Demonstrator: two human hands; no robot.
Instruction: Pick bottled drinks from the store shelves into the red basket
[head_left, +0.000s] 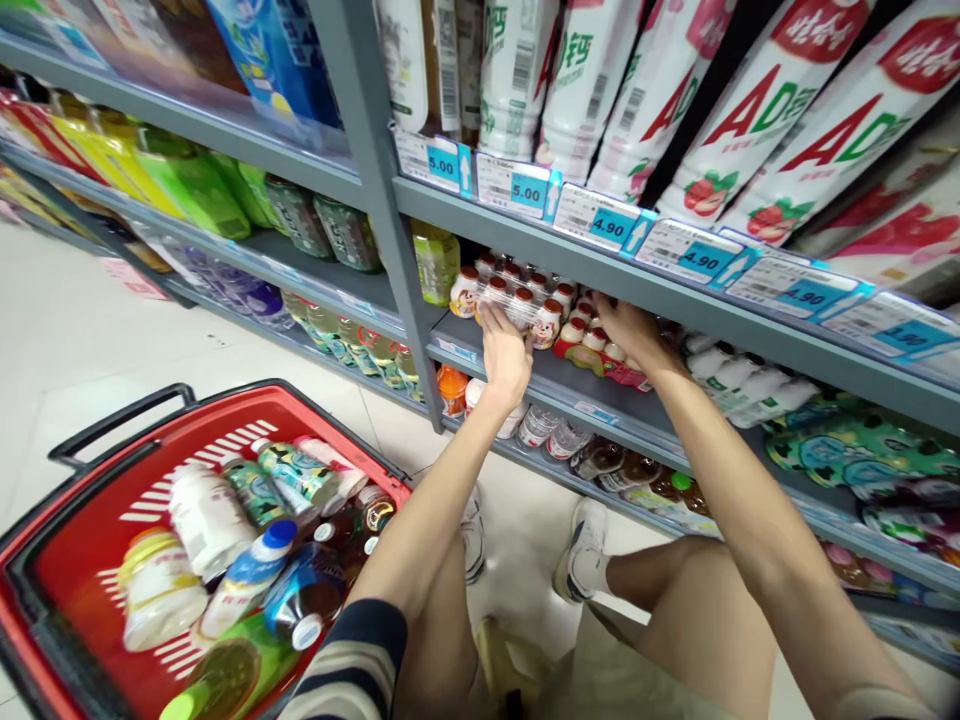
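My left hand (pixel 507 352) rests with its fingers stretched out against the front of a clear-wrapped pack of small bottles (pixel 546 325) with dark red caps, on the middle shelf. The fingers look open and flat on the wrap. To the right, my right hand (pixel 628 328) reaches in over a second pack of small bottles (pixel 594 338) in red and yellow wrapping. Its fingertips are partly hidden among the bottles in the shade under the upper shelf, so its grip is unclear.
A red shopping basket (pixel 67 560) with several drink bottles stands on the floor at left. Close above my hands runs the upper shelf edge (pixel 517 235) with price tags. White bottle packs (pixel 750 375) lie farther right. A grey upright post (pixel 379 170) divides the shelves.
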